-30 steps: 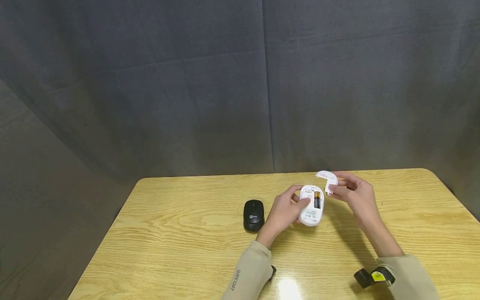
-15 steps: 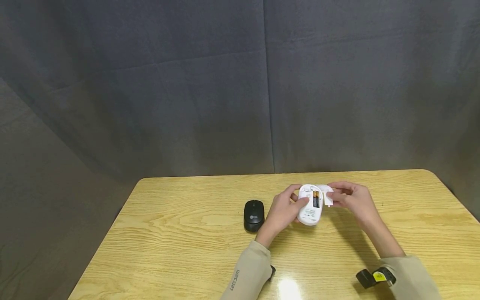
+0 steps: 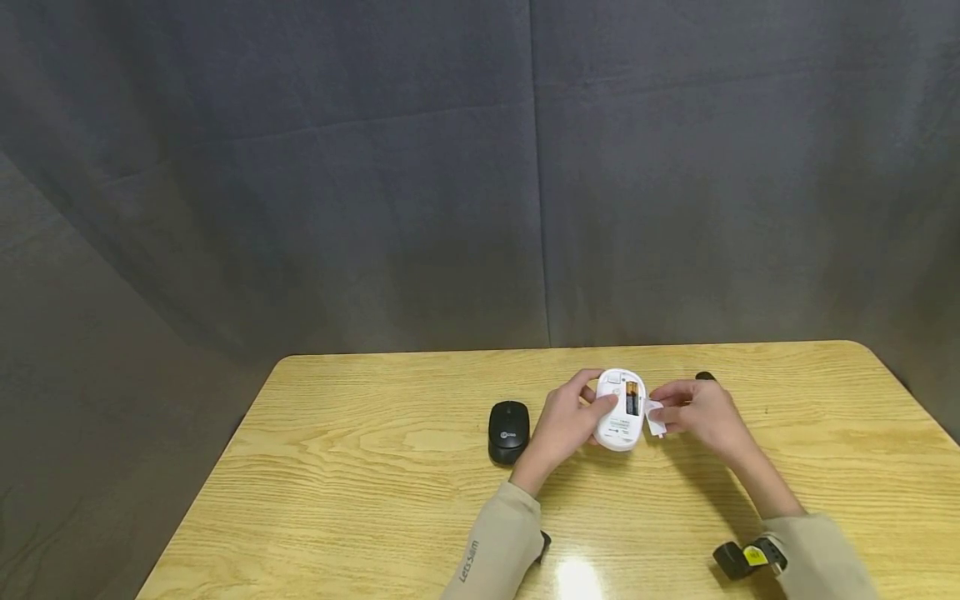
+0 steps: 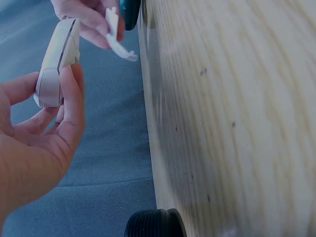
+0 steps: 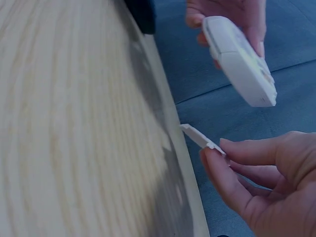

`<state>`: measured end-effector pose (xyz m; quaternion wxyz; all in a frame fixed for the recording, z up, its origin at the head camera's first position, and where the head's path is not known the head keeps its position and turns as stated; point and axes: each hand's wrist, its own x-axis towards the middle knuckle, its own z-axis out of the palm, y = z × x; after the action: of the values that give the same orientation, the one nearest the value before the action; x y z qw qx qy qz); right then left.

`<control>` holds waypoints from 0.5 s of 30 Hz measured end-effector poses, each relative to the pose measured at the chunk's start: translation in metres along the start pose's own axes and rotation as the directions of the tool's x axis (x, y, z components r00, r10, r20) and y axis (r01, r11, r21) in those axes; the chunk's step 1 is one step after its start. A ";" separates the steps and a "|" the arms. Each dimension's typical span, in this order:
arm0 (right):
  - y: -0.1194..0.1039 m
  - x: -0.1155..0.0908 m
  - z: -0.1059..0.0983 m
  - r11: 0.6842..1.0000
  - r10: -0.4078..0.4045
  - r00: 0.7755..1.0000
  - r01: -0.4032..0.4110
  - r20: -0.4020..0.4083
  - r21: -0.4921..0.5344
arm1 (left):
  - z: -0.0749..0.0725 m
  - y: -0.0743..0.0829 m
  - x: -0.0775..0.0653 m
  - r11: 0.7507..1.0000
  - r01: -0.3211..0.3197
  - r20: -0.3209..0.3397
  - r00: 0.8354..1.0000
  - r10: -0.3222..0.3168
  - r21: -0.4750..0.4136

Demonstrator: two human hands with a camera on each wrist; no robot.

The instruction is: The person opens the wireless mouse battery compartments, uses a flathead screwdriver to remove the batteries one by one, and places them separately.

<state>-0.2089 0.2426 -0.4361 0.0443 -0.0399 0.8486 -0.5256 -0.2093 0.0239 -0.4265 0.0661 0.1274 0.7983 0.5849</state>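
Note:
A white computer mouse (image 3: pixel 618 432) is held underside up in my left hand (image 3: pixel 562 423), the thumb lying across its base. Two batteries (image 3: pixel 632 398) sit in its uncovered compartment. To the right of it, my right hand (image 3: pixel 705 414) pinches the white battery cover (image 3: pixel 656 421) between thumb and fingers. In the right wrist view the cover (image 5: pixel 200 138) appears as a thin white piece, tilted and apart from the mouse (image 5: pixel 242 64). The left wrist view shows the mouse (image 4: pixel 54 64) edge-on between thumb and fingers, above the table.
A black mouse (image 3: pixel 508 432) lies on the wooden table (image 3: pixel 360 492), left of my left hand. Behind my right hand a small part of a dark object (image 3: pixel 705 376) shows. A dark grey curtain (image 3: pixel 375 208) hangs beyond the table.
My right hand has brought the cover down and turned it, from above right of the mouse to beside its right edge. The mouse stays nearly still. A dark object now shows behind my right hand.

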 end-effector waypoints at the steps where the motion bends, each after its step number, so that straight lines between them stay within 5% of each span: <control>1: 0.000 0.000 0.000 1.000 -0.001 1.000 0.001 -0.003 -0.020 | 0.000 0.000 0.000 1.000 0.000 0.000 1.000 0.000 0.000; 15: -0.002 -0.002 0.005 0.955 0.010 1.000 -0.011 -0.004 -0.297 | -0.001 0.001 -0.001 1.000 0.004 -0.001 1.000 -0.004 -0.007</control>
<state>-0.2060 0.2376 -0.4366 0.0396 -0.0411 0.9182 -0.3920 -0.2087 0.0233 -0.4257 0.0672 0.1252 0.7965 0.5877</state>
